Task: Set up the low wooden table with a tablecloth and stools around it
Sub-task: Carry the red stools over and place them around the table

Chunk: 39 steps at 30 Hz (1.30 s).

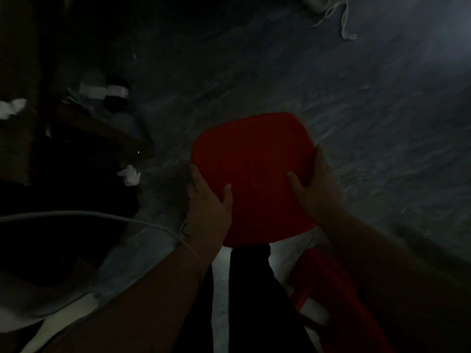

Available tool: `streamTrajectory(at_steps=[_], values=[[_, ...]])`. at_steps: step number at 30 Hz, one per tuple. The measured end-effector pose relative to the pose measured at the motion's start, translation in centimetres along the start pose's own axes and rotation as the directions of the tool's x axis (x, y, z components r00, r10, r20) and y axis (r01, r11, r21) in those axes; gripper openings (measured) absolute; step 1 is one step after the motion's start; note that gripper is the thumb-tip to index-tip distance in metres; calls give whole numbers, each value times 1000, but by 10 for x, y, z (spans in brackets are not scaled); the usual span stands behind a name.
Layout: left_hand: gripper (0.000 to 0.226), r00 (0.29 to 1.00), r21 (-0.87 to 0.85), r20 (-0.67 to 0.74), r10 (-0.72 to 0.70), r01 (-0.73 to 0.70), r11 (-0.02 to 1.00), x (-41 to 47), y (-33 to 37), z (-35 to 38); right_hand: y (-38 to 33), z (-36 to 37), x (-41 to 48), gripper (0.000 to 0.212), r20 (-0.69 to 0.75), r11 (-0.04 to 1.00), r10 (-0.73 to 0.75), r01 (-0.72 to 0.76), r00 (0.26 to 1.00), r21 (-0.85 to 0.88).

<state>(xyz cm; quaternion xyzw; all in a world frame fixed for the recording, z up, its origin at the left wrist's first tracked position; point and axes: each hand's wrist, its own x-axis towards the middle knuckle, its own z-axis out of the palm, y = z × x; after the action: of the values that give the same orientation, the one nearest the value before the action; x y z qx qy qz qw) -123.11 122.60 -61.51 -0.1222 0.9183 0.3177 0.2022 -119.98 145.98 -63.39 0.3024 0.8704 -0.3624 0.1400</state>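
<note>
The scene is very dark. A red plastic stool (251, 159) with a rounded square seat sits in the middle of the view, above a rough grey floor. My left hand (207, 200) grips the seat's left edge, thumb on top and fingers under the rim. My right hand (314, 182) grips the right edge the same way. A second red stool (331, 289) shows partly at the lower right, below my right forearm. I cannot make out the low wooden table or a tablecloth.
A dark wooden plank or furniture edge (102, 126) lies at the left with small white scraps (131, 174) near it. A white cable (102, 215) crosses my left wrist. White string (341, 19) lies at the top. Grey floor (356, 110) spreads to the right.
</note>
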Motion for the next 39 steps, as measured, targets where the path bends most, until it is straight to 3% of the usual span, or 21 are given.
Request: streamTrajectory(at_steps=[10,17,22,30,39], values=[[83,960,19,42,278,-279,960,-44,115,-213,-178,-138,-140,88,-270,998,-46,54,962,23],[78,869,149,33,493,-492,858,-83,208,-366,-290,-250,-238,86,-408,995,-100,79,907,-67],[73,779,272,27,627,-609,745,-109,276,-440,-344,-303,-282,85,-545,999,-42,22,837,-44],[74,604,350,40,796,-754,555,-148,361,-486,-361,-360,-317,87,-620,998,63,-67,782,18],[69,468,304,84,880,-853,425,-173,471,-437,-312,-459,-299,82,-735,993,108,-115,670,40]])
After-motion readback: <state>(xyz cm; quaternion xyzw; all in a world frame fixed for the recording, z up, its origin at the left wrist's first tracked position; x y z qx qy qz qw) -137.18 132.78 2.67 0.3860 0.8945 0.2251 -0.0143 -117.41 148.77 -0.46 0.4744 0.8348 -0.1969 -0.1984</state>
